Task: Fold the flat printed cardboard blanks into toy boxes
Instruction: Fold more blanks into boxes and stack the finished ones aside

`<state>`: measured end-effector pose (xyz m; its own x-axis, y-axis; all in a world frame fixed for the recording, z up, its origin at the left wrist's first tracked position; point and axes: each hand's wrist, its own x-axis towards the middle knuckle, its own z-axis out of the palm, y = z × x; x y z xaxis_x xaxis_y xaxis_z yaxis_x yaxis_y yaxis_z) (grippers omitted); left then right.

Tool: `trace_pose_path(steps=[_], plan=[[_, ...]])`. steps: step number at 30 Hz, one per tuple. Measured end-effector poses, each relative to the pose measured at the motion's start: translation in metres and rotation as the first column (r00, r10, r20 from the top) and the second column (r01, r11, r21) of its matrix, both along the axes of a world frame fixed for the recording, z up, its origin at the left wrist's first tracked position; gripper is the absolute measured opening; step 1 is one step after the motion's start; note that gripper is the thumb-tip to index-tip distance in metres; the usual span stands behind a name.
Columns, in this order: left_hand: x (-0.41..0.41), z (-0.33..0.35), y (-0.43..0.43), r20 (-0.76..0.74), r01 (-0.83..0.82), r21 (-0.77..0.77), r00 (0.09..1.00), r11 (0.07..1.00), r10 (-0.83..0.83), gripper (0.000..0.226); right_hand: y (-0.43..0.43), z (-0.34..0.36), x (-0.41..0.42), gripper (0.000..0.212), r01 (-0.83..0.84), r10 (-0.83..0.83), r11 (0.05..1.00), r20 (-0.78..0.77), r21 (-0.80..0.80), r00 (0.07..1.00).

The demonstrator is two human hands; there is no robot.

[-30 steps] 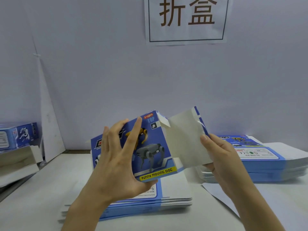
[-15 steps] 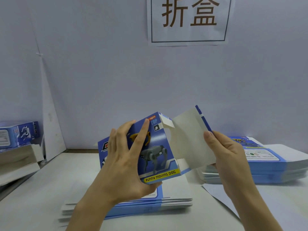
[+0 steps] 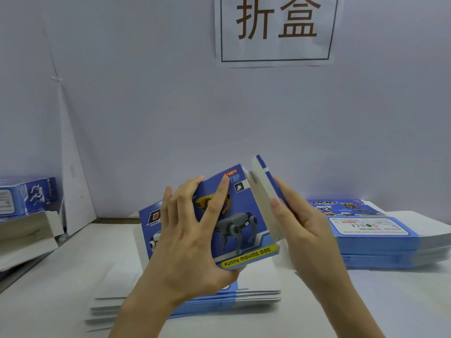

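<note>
A blue printed toy box (image 3: pixel 244 230) with robot dogs and the words "FUNNY MOVING DOG" is held up above the table. My left hand (image 3: pixel 192 237) grips it across the front, fingers spread over the print and thumb under the lower edge. My right hand (image 3: pixel 302 230) holds the grey-backed end flap (image 3: pixel 262 198), which stands nearly edge-on against the box's right side. Under my hands lies a low stack of flat blanks (image 3: pixel 256 295).
A taller stack of flat blue blanks (image 3: pixel 375 240) lies on the white table at the right. Folded blue boxes (image 3: pixel 29 193) and grey card pieces (image 3: pixel 24 230) sit at the left edge. A paper sign (image 3: pixel 275 28) hangs on the back wall.
My right hand has swung the end flap inward from wide open to nearly against the box's side. The box sits slightly lower and to the right.
</note>
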<state>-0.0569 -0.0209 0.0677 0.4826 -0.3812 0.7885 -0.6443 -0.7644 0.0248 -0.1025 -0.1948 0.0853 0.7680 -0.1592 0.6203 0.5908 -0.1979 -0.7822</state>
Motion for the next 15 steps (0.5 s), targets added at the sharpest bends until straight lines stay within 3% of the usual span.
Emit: trace_pose_path(steps=[11,15], plan=[[-0.003,0.000,-0.002,0.007,-0.009,-0.031,1.000,0.999,0.009,0.115,0.010,-0.002,-0.003,0.031,-0.014,0.014,0.996,0.002,-0.085,1.000],[-0.006,0.002,-0.003,-0.028,0.009,-0.043,1.000,0.999,-0.010,0.112,0.002,-0.004,-0.003,0.050,0.001,-0.003,0.985,-0.012,-0.175,1.000]])
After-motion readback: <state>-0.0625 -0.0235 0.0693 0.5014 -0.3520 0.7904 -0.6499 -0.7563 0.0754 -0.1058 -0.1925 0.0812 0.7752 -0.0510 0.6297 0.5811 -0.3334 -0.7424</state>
